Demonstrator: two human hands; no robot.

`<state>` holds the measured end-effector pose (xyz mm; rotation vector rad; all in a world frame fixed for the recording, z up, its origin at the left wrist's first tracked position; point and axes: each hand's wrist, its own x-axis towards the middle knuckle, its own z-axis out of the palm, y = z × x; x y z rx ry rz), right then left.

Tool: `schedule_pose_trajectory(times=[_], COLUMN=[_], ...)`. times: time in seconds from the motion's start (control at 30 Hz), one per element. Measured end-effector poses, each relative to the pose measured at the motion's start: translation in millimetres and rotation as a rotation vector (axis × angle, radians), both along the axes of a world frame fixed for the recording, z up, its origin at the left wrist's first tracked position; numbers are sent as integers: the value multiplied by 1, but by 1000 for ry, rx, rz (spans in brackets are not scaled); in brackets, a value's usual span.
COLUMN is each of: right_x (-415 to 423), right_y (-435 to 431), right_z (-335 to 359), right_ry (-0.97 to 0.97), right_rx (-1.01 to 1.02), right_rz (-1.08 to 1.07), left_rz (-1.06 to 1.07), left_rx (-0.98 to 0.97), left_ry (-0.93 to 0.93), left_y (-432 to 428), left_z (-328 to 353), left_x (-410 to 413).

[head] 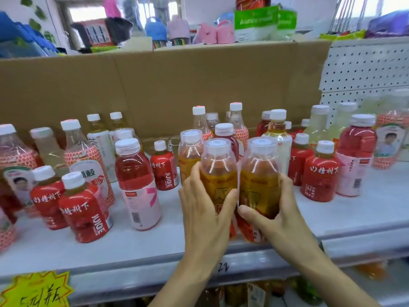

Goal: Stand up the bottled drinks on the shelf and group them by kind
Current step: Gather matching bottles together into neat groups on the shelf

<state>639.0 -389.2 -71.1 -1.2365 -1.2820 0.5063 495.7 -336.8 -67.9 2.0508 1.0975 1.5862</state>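
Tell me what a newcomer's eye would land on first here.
Two hands at centre front: the left hand grips one amber bottle, the right hand a second amber bottle, side by side on the white shelf. Red juice bottles and pink drinks crowd around them, before a cardboard wall.

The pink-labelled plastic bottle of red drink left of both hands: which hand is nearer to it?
Left. The left hand grips an orange-drink bottle just right of that pink-labelled bottle; the right hand grips a second orange-drink bottle, farther right.
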Motion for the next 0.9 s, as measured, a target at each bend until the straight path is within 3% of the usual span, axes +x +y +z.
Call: schedule_pose_trajectory(times=[0.2,0.5,0.73,0.8,0.9], right_x=[-40,-45,26,49,65], right_y=[20,20,19,36,56], right_z=[-4,-6,29,39,46], right_ry=[-54,-71,-11,-10,42], right_rx=[29,-15,209,108,-47], right_rz=[79,121,-414,-384,-154], left_rz=[-20,-55,-33,6,70], left_rx=[-97,-126,-181,-140,-146], left_ry=[-160,-87,-92,-99,-144], left_y=[13,18,-1,-7,-9], left_z=[-2,0,6,10,18], left_x=[-24,-40,-44,-36,-23])
